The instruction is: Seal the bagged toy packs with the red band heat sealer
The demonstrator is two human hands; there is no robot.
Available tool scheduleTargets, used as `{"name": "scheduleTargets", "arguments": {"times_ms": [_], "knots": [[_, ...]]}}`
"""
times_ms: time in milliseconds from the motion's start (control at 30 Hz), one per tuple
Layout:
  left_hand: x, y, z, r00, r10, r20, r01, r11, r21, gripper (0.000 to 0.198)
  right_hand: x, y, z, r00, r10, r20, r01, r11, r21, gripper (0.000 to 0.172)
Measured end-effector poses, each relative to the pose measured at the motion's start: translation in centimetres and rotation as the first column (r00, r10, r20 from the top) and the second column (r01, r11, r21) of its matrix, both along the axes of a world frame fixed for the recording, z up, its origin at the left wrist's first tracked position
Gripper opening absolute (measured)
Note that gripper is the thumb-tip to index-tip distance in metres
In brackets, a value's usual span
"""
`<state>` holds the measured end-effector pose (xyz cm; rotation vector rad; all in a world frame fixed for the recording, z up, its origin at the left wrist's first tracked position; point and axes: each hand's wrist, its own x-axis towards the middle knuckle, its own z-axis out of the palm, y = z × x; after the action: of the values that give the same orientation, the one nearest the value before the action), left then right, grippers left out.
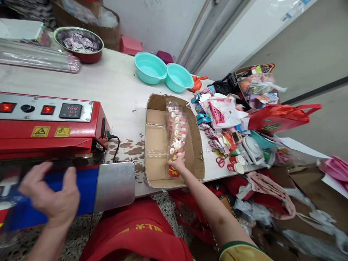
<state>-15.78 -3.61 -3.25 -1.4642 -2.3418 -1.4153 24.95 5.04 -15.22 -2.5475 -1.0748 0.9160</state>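
Observation:
My right hand (178, 163) is inside a shallow cardboard box (152, 152), its fingers closed on a clear plastic packet (174, 172) with red and yellow in it. Beyond that hand, a row of overlapping clear packets (178, 125) with small colourful pieces runs up the box. My left hand (53, 192), slightly blurred, hovers with fingers apart over the blue belt (87, 188) of a red sealing machine (54, 130). Nothing shows in its grip. At the left edge, a blurred clear packet (11, 186) is near its fingers.
Two turquoise basins (150, 69) and a metal bowl of small sachets (80, 42) stand at the back. Clear plastic film (35, 56) lies at left. Right of the box are red scissors (220, 162), paper cups (236, 167) and a red bag (280, 117). A metal plate (115, 185) extends the belt.

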Motion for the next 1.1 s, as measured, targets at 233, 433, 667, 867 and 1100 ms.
{"name": "scheduleTargets", "arguments": {"times_ms": [233,433,667,867,1100], "knots": [[14.2,3.3,0.3,0.631,-0.470,0.617,0.609,0.793,-0.019,0.053,-2.6,-0.5,10.1,0.963,0.227,0.144,-0.263,0.902,0.343,0.132],[17.7,7.5,2.8,-0.049,-0.354,0.934,0.779,0.572,0.257,0.068,-6.9,-2.2,16.3,0.862,0.504,-0.047,-0.376,0.700,0.607,0.132],[9.9,3.4,2.7,0.011,-0.233,0.972,0.825,0.551,0.123,0.052,-8.6,2.4,17.2,0.431,0.725,-0.537,-0.388,0.687,0.615,0.046],[6.5,1.7,2.1,-0.037,-0.077,0.996,0.603,0.793,0.084,0.049,-14.5,2.6,14.2,0.356,0.626,-0.694,-0.430,0.769,0.473,0.031],[4.2,3.6,0.0,0.163,0.057,0.985,0.212,0.973,-0.091,0.040,-19.9,1.3,12.1,0.373,0.577,-0.727,-0.338,0.814,0.472,0.026]]}}
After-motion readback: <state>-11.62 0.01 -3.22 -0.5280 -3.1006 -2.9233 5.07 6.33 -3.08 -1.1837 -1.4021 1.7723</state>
